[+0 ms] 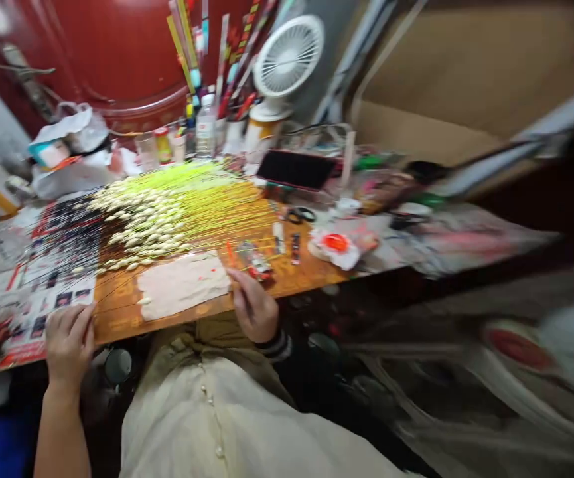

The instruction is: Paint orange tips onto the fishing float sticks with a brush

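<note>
My left hand [69, 338] is at the table's front edge, fingers closed together around a thin stem that runs right to a small cream bud [144, 301]. That bud lies over the lower left corner of a crumpled pale cloth [182, 285], which has a few orange-red spots. My right hand [255, 307], in a dark cuff with pale stripes, is pinched beside the cloth's right edge. A thin yellowish stick [267, 259] seems to run from its fingertips, though blur hides the details. Behind the cloth lie many cream buds [152, 222] on yellow-green stems [227, 206].
Dark thin stems [62, 226] lie on printed paper at left. Scissors [300, 215], a phone [296, 169] and a dish of bright orange-red paint [335, 243] are at right. At the back stand a white fan [289, 56], a bottle [206, 126] and plastic bags [70, 149].
</note>
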Available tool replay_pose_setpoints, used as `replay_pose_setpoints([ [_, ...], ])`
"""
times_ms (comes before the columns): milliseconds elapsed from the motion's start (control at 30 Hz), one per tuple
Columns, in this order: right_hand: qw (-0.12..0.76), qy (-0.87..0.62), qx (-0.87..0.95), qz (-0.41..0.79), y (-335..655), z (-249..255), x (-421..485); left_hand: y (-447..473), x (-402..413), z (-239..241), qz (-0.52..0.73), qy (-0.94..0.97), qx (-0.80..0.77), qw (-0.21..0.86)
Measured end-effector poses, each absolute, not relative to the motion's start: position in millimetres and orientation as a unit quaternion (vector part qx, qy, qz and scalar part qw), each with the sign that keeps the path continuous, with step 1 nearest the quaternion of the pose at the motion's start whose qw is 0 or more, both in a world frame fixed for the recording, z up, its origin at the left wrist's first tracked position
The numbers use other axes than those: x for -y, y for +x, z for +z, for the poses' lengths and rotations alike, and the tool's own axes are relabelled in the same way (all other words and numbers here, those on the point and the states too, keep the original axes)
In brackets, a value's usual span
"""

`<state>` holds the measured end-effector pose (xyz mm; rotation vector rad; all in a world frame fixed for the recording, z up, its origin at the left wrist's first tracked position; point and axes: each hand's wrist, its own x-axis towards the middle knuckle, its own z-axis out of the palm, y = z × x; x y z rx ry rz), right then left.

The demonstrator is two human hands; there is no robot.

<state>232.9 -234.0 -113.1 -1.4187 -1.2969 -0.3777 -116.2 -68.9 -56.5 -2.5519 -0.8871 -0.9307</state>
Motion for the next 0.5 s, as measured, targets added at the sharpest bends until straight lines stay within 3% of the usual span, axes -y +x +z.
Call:
replay_pose_setpoints([
  [333, 0.581, -0.591, 0.549, -0.113, 243.9, -114.2, 226.8, 70.2, 106.0, -53.0, -0.314, -0.926, 0.152, 0.142],
  [500, 0.57, -0.596, 0.556, -0.105, 247.7, -109.2, 225.1, 111.4, 101.9, -66.3, -0.301, -0.938, 0.114, 0.127],
])
